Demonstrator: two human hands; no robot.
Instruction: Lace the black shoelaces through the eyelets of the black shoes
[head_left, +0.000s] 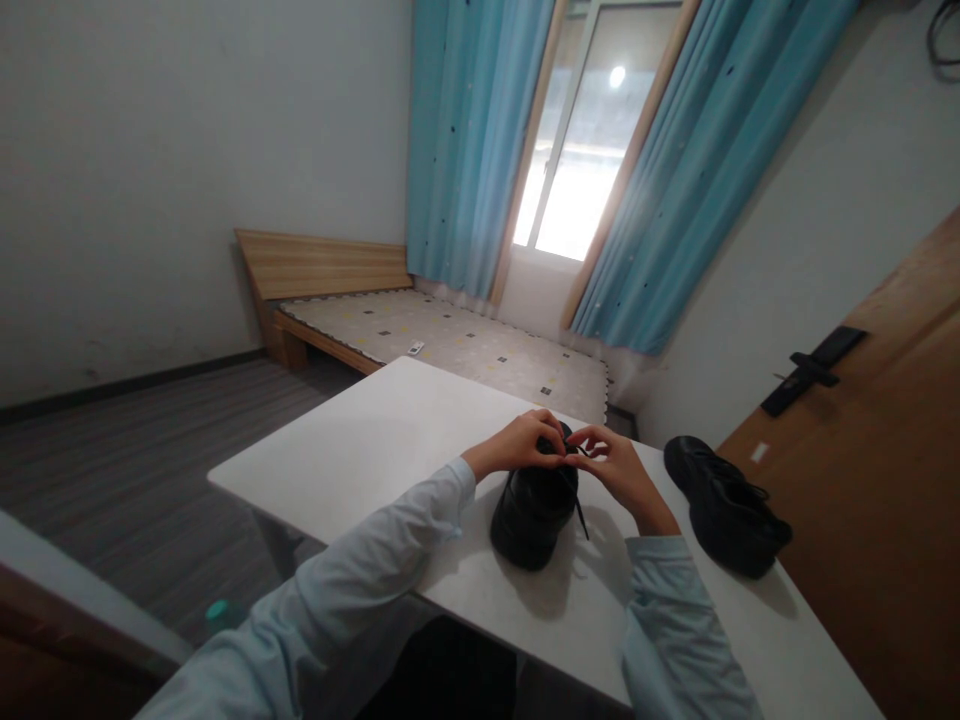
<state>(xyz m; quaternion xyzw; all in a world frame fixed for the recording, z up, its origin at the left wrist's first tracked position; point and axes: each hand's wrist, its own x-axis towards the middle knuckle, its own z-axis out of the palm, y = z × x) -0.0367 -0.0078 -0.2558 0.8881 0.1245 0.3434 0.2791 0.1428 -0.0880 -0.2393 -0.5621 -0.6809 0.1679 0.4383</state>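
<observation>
A black shoe (534, 512) stands on the white table (375, 450) right in front of me, heel toward me. My left hand (521, 443) rests over the top of the shoe, fingers pinched on its black lace. My right hand (619, 466) meets it from the right and pinches the lace (581, 515) too; a loose end hangs down the shoe's right side. Both forearms wear light blue sleeves.
A second black shoe (724, 508) lies on the table to the right, near the edge. A brown wooden door (885, 470) with a black handle is close on the right. Beyond the table are a low wooden bed (450, 340), blue curtains and a window.
</observation>
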